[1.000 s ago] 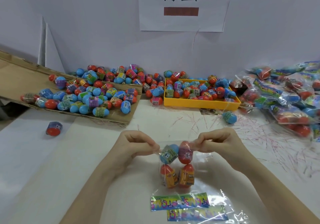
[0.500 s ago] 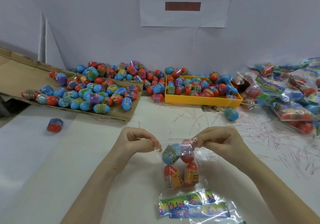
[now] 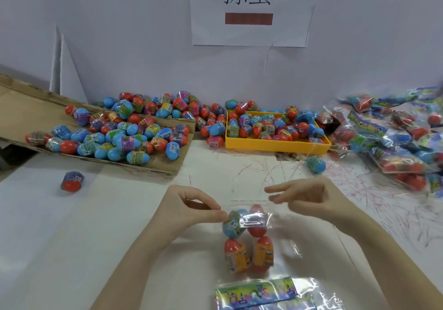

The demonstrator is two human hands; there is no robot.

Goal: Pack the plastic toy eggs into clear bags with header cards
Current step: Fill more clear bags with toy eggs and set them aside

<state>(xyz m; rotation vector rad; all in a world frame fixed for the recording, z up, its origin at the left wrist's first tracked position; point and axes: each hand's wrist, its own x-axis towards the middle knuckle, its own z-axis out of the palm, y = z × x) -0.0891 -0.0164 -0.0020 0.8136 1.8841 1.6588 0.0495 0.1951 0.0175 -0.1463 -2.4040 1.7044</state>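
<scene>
The right hand (image 3: 309, 198) has let go and lifted clear, fingers loosely spread, while the left hand (image 3: 191, 211) pinches the folded top of the clear plastic bag (image 3: 249, 240) of four toy eggs on the white table (image 3: 107, 225).

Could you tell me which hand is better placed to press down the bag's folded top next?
Probably the right hand: it hovers open above the clear bag, while the left hand pinches the fold's end.
</scene>
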